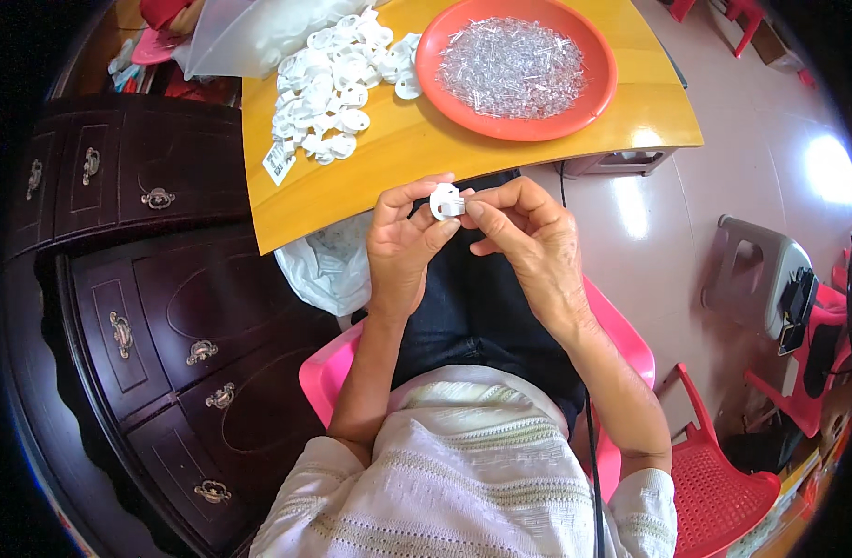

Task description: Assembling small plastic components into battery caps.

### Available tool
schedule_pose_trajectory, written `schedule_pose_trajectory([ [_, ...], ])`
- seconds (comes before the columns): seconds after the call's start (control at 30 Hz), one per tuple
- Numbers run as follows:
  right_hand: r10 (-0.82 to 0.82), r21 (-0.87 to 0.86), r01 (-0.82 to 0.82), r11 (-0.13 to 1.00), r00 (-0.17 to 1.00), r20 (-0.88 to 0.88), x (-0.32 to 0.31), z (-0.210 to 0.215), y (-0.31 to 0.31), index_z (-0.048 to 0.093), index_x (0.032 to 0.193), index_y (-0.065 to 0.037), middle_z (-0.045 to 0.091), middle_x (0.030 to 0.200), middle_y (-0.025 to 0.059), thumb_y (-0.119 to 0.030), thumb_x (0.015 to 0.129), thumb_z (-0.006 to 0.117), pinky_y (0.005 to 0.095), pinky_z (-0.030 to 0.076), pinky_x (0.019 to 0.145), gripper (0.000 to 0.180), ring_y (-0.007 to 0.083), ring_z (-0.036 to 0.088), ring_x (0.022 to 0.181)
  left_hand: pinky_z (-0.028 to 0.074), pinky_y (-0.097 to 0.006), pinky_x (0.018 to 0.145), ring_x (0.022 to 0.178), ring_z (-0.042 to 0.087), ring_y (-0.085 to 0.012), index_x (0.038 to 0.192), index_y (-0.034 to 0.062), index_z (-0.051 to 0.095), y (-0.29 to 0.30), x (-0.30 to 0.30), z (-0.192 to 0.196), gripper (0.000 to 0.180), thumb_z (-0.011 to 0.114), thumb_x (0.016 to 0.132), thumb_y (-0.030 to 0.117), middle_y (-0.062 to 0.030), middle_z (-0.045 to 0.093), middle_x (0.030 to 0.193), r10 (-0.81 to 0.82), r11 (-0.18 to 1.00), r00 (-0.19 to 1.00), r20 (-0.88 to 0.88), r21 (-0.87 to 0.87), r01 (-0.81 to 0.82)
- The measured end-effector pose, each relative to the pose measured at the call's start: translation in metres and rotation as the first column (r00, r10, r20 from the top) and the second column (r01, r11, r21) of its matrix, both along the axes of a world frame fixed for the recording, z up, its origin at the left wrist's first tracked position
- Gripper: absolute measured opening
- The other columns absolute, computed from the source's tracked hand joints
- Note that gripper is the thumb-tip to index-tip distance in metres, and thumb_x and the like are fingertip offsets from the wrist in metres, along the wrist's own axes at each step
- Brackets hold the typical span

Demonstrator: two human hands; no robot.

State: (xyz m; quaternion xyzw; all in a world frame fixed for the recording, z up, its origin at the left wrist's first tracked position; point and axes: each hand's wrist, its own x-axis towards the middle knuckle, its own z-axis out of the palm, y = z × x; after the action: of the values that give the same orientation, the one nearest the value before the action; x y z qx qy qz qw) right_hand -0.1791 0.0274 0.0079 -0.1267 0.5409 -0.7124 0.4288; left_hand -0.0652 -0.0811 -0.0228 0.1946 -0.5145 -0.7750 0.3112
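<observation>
Just past the table's near edge, above my lap, my left hand (398,249) pinches a small white round plastic part (444,202) between thumb and fingers. The part has a disc on one side and a boxy stub facing right. My right hand (543,253) is closed in a pinch at that stub; anything between its fingertips is too small to make out. Beyond my hands, a pile of similar white plastic parts (326,93) lies on the yellow table (389,167). To its right, an orange-red plate (605,82) holds many small clear plastic pieces (512,70).
A translucent bag (231,42) lies at the table's far left, with a white printed tag (278,163) below the pile. Under the table edge hangs a white plastic bag (326,272). Dark drawers (189,307) flank me left; a grey stool (756,270) and red chair (719,488) stand right.
</observation>
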Motion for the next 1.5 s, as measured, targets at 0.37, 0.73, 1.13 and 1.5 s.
schedule_pose_trajectory([
  [0.37, 0.004, 0.022, -0.003, 1.000, 0.998, -0.063, 0.0002, 0.0006, 0.0005, 0.064, 0.092, 0.003, 0.068, 0.090, 0.0052, -0.012, 0.089, 0.068, 0.0223, 0.054, 0.063, 0.016, 0.0060, 0.060, 0.075, 0.049, -0.037, 0.100, 0.115, 0.059, -0.0295, 0.117, 0.0023, 0.051, -0.0010, -0.0001, -0.0004, 0.040, 0.061, 0.083, -0.015, -0.0201, 0.052, 0.129, -0.018, 0.999, 1.000, -0.007, -0.035, 0.018],
  [0.73, 0.016, 0.047, -0.011, 0.999, 0.994, -0.106, -0.0006, 0.0031, 0.0015, 0.064, 0.091, 0.003, 0.067, 0.084, 0.0034, -0.011, 0.089, 0.067, 0.0214, 0.052, 0.061, 0.015, 0.0053, 0.059, 0.072, 0.048, -0.037, 0.099, 0.115, 0.058, -0.0289, 0.118, 0.0010, 0.050, -0.0031, 0.0018, -0.0045, 0.039, 0.059, 0.084, -0.016, -0.0213, 0.050, 0.130, -0.041, 0.980, 0.998, -0.037, -0.196, 0.033],
  [1.13, 0.008, 0.008, -0.008, 1.000, 1.000, -0.004, -0.0014, 0.0066, 0.0008, 0.065, 0.092, 0.001, 0.067, 0.087, 0.0037, -0.012, 0.091, 0.066, 0.0218, 0.054, 0.063, 0.013, 0.0062, 0.062, 0.078, 0.049, -0.036, 0.097, 0.113, 0.060, -0.0281, 0.117, 0.0009, 0.052, -0.0058, 0.0020, -0.0032, 0.039, 0.059, 0.083, -0.016, -0.0207, 0.051, 0.129, -0.039, 0.968, 0.999, -0.038, -0.249, 0.029],
  [1.5, 0.084, 0.111, -0.058, 0.992, 0.963, -0.256, -0.0042, 0.0082, 0.0030, 0.065, 0.095, 0.001, 0.069, 0.096, 0.0065, -0.011, 0.091, 0.065, 0.0226, 0.055, 0.066, 0.013, 0.0090, 0.064, 0.084, 0.048, -0.036, 0.098, 0.112, 0.061, -0.0290, 0.117, 0.0005, 0.054, -0.0035, 0.0040, -0.0008, 0.039, 0.061, 0.082, -0.016, -0.0224, 0.053, 0.129, -0.026, 0.989, 0.999, -0.023, -0.143, 0.023],
])
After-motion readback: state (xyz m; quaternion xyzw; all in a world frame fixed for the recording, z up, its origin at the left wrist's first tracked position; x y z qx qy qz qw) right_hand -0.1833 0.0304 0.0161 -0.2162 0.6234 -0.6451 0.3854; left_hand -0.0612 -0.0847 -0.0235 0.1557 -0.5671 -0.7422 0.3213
